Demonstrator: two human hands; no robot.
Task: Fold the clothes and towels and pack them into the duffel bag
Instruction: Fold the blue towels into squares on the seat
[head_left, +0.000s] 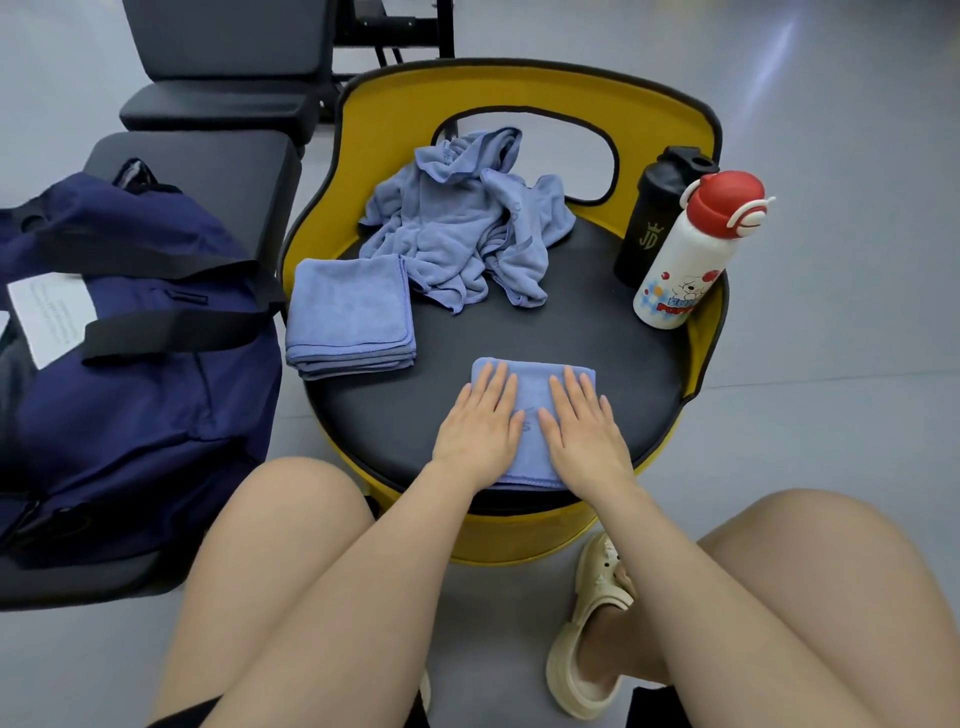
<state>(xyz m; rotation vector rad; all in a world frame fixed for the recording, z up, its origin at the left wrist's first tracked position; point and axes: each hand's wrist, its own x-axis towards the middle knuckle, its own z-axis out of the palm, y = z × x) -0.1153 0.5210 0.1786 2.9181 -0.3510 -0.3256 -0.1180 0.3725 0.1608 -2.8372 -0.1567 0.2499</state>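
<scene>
A folded blue towel (532, 376) lies at the near edge of the round black seat (587, 338). My left hand (480, 421) and my right hand (584, 423) press flat on it side by side, fingers straight. A stack of folded blue towels (350, 317) sits at the seat's left side. Behind it lies a crumpled heap of blue towels (467, 228). The navy duffel bag (130, 364) rests on a black bench to the left, its black straps draped across the top.
A black shaker bottle (654, 218) and a white bottle with a red cap (691, 254) stand at the seat's right edge. The chair's yellow backrest (530, 88) curves behind. More black benches (218, 93) stand at the back left. My knees and a cream clog (587, 634) fill the foreground.
</scene>
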